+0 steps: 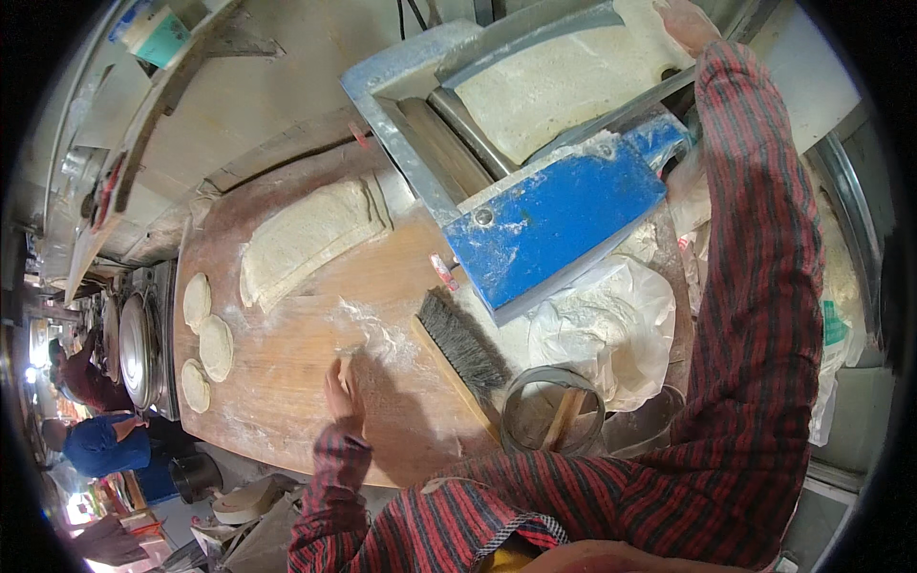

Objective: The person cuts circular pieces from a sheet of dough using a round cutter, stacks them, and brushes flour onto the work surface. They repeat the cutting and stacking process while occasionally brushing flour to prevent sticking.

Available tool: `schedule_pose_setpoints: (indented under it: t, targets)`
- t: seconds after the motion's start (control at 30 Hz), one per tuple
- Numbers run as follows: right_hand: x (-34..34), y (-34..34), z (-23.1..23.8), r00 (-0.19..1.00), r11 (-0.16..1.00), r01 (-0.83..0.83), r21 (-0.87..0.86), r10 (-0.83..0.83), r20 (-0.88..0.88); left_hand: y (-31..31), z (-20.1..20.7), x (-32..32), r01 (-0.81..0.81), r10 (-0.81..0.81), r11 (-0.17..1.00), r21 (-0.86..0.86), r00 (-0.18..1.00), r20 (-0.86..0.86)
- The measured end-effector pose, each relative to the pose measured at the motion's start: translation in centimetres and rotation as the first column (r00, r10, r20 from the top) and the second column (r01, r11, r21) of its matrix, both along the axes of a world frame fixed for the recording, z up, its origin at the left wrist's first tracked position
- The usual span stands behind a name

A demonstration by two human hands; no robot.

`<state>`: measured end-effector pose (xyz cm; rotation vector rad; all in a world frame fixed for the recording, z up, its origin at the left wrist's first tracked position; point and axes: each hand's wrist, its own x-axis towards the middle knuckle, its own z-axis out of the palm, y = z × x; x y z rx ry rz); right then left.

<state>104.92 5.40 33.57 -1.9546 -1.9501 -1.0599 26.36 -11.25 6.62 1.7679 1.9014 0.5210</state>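
Observation:
My left hand (344,390) is over the near part of the floured wooden board (287,382), fingers stretched out, holding nothing I can see. My right hand (686,27) reaches to the far end of the dough sheeter (401,86), beside a wide sheet of dough (535,95) lying in its tray. The fingers there look extended, though the picture's edge partly cuts them off. The dough sheet runs down to the metal roller (468,134). A blue cover (554,220) forms the machine's near side. Folded dough layers (310,234) rest on the board, left of the machine.
Several flat dough rounds (217,349) lie at the board's left. A bench brush (458,344), a round sieve (511,415) and a white bag of flour (611,325) sit below the machine. Farther left are a round metal lid (134,349) and a person in blue (105,444).

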Motion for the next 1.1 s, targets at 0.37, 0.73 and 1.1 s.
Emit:
schedule_pose_setpoints:
  t: [0.37,0.73,1.1]
  targets:
    - [-5.4,2.7,-2.3,0.986,0.932,0.064,-0.356,-0.003,0.168,-6.5,-3.7,-1.8,0.025,0.013,0.989,0.148,0.969,-0.248]
    - [-6.3,-0.6,0.9,0.948,0.94,0.297,-0.171,-0.312,-0.07,-6.5,-3.8,-1.9,0.036,0.007,0.987,0.16,0.966,-0.258]
    - [-3.8,0.6,-0.9,0.864,0.803,0.361,-0.473,-0.48,-0.155,-6.7,-3.9,-2.1,-0.026,0.061,0.986,0.163,0.975,-0.213]
